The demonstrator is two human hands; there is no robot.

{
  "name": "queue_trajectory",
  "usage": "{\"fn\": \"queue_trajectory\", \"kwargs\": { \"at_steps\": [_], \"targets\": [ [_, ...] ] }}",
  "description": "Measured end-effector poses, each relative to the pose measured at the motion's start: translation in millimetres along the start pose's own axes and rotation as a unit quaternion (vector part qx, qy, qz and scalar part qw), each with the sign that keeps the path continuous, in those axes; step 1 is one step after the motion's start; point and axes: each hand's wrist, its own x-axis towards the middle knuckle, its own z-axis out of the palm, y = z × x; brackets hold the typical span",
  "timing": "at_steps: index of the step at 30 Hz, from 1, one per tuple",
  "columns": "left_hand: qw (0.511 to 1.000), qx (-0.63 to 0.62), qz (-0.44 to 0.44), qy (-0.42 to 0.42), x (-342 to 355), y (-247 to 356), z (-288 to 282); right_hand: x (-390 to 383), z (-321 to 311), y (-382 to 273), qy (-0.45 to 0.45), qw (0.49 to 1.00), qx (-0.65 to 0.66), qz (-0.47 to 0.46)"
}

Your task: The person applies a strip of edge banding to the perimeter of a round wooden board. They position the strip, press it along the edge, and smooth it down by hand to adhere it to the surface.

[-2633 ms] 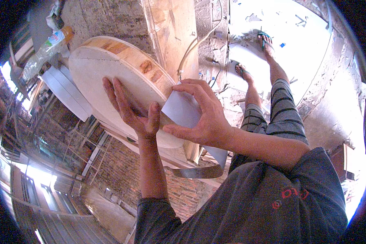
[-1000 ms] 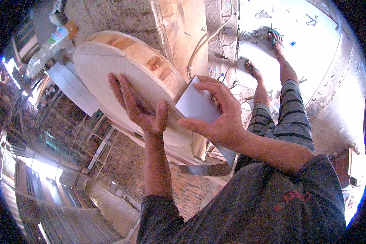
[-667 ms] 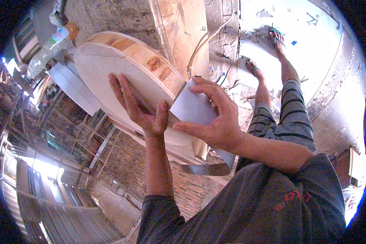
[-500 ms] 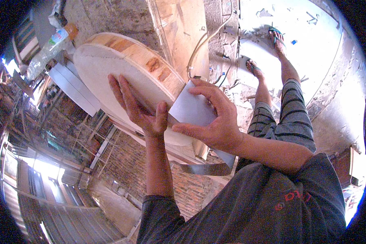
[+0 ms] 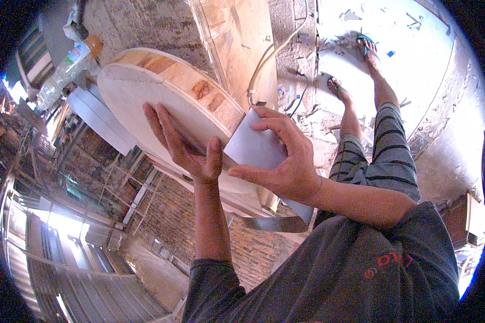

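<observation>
A rough brick and concrete yard lies below. The left hand (image 5: 186, 145) lies flat, fingers spread, steadying the round wooden disc (image 5: 167, 107) from underneath. The right hand (image 5: 283, 159) pinches a folded grey sheet (image 5: 253, 148) against the disc's rim; even pressure along the curve would likely rub it best, wrist bent inward

Round wooden disc (image 5: 161, 102): pale cream face, with a rim showing orange-brown and tan patches. Folded sheet (image 5: 253, 148) under the right hand (image 5: 280, 161): showing light grey. Shirt (image 5: 350, 269): dark grey, carrying a small red mark. Shorts (image 5: 377, 161): grey with dark stripes running across. Sandals (image 5: 366, 43): showing teal straps. Bottle (image 5: 67, 67): clear with an orange cap. Floor (image 5: 431, 81): appearing whitish, speckled with debris.
</observation>
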Motion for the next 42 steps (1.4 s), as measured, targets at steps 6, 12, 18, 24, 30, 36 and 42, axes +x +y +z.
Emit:
{"fn": "queue_trajectory", "kwargs": {
  "at_steps": [6,12,18,24,30,36,42],
  "targets": [
    [1.000,-0.017,-0.008,0.011,0.0,1.8,2.7,1.1,-0.9,-0.1,-0.001,1.000,-0.006,0.004],
    [0.999,-0.025,-0.032,0.010,0.6,7.6,2.5,1.0,-0.8,4.1,0.001,1.000,-0.003,0.010],
    [0.999,-0.041,-0.009,0.022,2.8,7.0,4.4,1.2,-0.4,6.8,0.006,1.000,0.015,0.007],
    [0.999,-0.022,-0.038,0.012,-0.5,6.7,2.7,2.2,-3.3,2.4,-0.006,1.000,-0.005,0.016],
    [0.999,-0.026,0.025,0.021,3.8,1.8,4.6,4.2,-3.0,3.1,-0.006,1.000,-0.013,-0.001],
    [0.999,-0.019,0.039,0.014,5.2,2.0,3.2,3.7,-1.5,2.6,-0.010,1.000,-0.011,0.019],
    [0.999,-0.022,0.026,0.016,4.5,2.6,3.5,3.3,-0.4,5.8,-0.011,1.000,-0.009,0.011]
  ]
}}
